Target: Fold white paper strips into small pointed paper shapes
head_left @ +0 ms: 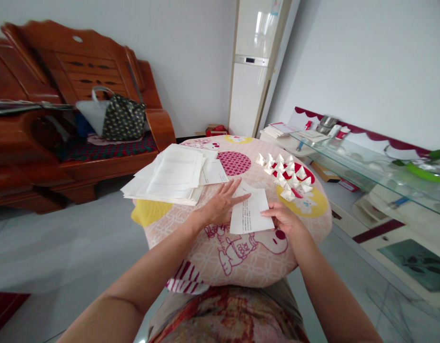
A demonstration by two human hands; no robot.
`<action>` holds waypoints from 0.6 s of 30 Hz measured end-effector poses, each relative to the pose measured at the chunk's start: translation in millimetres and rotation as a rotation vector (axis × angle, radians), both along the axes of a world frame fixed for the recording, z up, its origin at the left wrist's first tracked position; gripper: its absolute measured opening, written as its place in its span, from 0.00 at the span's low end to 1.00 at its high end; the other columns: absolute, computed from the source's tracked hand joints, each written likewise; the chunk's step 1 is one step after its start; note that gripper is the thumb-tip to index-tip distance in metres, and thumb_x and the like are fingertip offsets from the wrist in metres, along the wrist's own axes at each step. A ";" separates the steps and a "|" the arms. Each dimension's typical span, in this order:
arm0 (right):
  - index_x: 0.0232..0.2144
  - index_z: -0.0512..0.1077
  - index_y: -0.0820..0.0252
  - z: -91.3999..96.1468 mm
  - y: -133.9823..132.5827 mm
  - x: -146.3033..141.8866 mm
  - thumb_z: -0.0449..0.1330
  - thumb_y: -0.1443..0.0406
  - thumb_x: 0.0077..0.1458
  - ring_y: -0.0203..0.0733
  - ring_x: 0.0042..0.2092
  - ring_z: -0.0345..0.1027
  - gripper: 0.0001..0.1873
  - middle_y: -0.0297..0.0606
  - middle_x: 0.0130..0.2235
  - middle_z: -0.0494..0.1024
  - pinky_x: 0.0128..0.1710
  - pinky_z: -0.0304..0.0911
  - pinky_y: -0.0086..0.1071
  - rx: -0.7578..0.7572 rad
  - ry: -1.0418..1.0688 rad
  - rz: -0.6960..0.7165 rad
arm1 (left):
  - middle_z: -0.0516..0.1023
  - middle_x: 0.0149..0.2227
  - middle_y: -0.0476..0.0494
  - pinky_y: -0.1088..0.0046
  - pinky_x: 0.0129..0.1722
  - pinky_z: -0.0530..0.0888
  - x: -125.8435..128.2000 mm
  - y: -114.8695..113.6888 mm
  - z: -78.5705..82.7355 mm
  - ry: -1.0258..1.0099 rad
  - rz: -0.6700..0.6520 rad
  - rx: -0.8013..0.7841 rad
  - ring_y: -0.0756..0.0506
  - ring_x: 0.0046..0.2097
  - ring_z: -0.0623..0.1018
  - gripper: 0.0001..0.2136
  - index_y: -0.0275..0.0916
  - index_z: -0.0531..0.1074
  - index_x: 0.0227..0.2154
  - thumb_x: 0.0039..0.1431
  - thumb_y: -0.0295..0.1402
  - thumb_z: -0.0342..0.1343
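A sheet of white paper with lines of print, apparently folded, is between my hands over the cloth-covered table. My left hand has its fingers stretched out and spread, touching the paper's upper left part. At the paper's lower right edge, my right hand pinches it, thumb on top and the other fingers partly hidden. Left of my hands lies a stack of white paper sheets. Several small folded paper shapes with pointed tips stand grouped on the table's right side.
A wooden sofa holding a patterned bag stands at the left. Close to the table's right side is a glass-topped cabinet with dishes and papers. A tall white air conditioner stands behind the table.
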State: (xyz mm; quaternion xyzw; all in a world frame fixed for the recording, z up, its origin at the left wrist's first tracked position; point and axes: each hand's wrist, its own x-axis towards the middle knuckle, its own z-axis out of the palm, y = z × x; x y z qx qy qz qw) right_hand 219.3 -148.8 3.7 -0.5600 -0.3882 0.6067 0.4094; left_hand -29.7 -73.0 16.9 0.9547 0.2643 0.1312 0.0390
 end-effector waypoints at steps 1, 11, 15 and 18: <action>0.31 0.80 0.62 0.1 1.9 -0.3 0.70 0.65 0.36 0.37 0.19 0.68 0.15 0.38 0.24 0.81 0.16 0.60 0.27 -0.012 -0.027 0.004 | 0.34 0.77 0.36 0.39 0.70 0.51 -0.4 1.0 -2.2 -0.019 0.034 0.019 0.24 0.75 0.43 0.37 0.48 0.60 0.70 0.58 0.27 0.61; 0.29 0.78 0.60 -4.4 16.5 -7.1 0.68 0.61 0.41 0.37 0.17 0.66 0.11 0.36 0.19 0.77 0.13 0.57 0.28 0.061 -0.229 -0.036 | 0.80 0.56 0.41 0.66 0.60 0.74 -2.9 13.1 -28.5 -0.157 -0.209 -0.209 0.43 0.58 0.79 0.15 0.44 0.81 0.50 0.67 0.27 0.53; 0.38 0.80 0.59 -6.2 11.1 5.2 0.64 0.66 0.42 0.37 0.22 0.69 0.16 0.35 0.25 0.80 0.20 0.61 0.28 0.251 -0.369 -0.258 | 0.81 0.55 0.42 0.65 0.60 0.74 -3.3 10.9 -23.7 -0.164 -0.162 -0.277 0.42 0.58 0.79 0.14 0.43 0.81 0.49 0.69 0.29 0.51; 0.43 0.82 0.57 1.1 3.5 18.1 0.62 0.69 0.39 0.35 0.22 0.65 0.24 0.34 0.28 0.82 0.21 0.58 0.28 0.282 -0.467 -0.159 | 0.83 0.51 0.44 0.68 0.56 0.75 -3.0 10.6 -20.2 -0.169 -0.088 -0.335 0.42 0.53 0.81 0.13 0.43 0.81 0.48 0.69 0.31 0.52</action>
